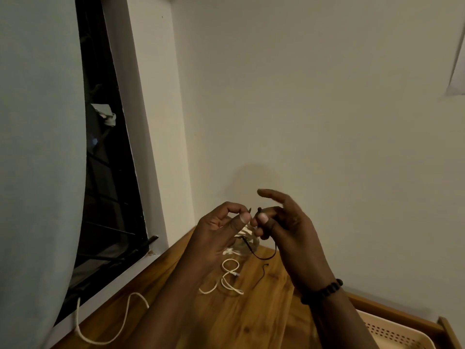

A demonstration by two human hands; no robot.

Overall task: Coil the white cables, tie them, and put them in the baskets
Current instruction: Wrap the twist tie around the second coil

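Note:
Both hands are raised above a wooden table (pixel 254 321). My left hand (pixel 221 233) pinches one end of a thin black tie (pixel 261 256) between thumb and forefinger. My right hand (pixel 284 222) pinches the tie's other end, its forefinger sticking up. The tie hangs in a loop below the fingers, beside a coiled white cable (pixel 242 235) that hangs partly hidden behind my left hand. A loose white cable (pixel 227 278) lies looped on the table below. Another white cable (pixel 105 323) trails over the table's left edge.
A cream perforated basket (pixel 392 333) sits at the lower right inside a wooden frame. A second black tie (pixel 261 274) lies on the table. A dark window (pixel 105 172) and a pale curtain (pixel 37 147) stand at the left. A plain wall is behind.

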